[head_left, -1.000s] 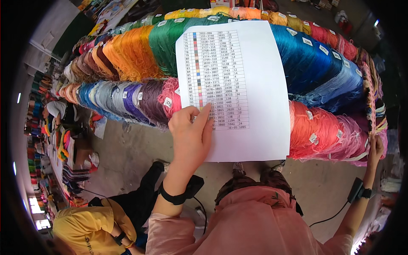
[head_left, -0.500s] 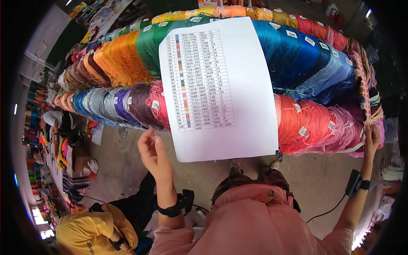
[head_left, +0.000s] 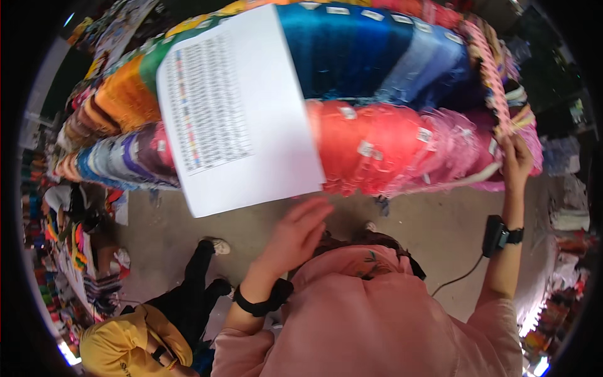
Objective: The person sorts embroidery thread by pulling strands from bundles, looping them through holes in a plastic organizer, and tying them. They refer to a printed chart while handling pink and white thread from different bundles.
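My right hand is closed on the lower end of a pink braided strip at the right end of the yarn racks. My left hand is slightly blurred, with its fingers stretched out and nothing in them. It hovers just below the lower right corner of a large white printed sheet, apart from it as far as I can see. Behind the sheet hang skeins of thread: coral-red skeins nearest, blue skeins farther back, orange skeins at left. Small white tags sit on many skeins.
A co-worker in a yellow top is at the lower left, legs stretched toward the middle. Tables with colourful thread bundles line the left side. Plastic-wrapped goods stand at the right. A cable hangs from my right wrist device.
My left hand has moved right, from the sheet's lower left side to below its lower right corner. The view has shifted, so racks and sheet appear farther left. My right hand keeps its grip.
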### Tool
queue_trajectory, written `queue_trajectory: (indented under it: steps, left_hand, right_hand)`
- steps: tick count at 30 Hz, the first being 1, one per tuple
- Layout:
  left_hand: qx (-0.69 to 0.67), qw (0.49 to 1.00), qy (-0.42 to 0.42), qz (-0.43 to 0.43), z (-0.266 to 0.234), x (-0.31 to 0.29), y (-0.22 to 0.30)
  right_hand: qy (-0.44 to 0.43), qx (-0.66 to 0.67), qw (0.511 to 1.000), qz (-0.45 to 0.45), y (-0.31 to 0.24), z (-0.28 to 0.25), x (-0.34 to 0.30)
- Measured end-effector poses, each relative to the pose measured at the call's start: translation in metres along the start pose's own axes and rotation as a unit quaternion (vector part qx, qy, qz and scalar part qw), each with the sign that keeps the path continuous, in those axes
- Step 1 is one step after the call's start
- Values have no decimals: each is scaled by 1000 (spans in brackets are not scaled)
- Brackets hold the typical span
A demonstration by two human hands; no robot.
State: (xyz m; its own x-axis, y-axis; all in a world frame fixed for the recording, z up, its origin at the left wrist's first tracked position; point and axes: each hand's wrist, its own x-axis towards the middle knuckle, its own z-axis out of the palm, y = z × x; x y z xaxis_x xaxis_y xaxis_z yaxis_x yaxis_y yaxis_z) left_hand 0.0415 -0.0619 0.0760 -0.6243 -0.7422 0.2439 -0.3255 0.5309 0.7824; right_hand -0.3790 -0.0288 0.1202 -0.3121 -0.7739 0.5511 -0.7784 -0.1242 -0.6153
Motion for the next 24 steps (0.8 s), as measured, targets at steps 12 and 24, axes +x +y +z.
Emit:
queue_trajectory:
  steps: [12, 24]
  left_hand:
    - [-62, 955, 287, -45, 71, 50, 23]
    - [-98, 892, 389, -208, 62, 77, 38]
  right_hand:
    - [-25, 164, 986, 7, -13, -27, 0]
    - [-33, 181, 978, -95, -69, -43, -24]
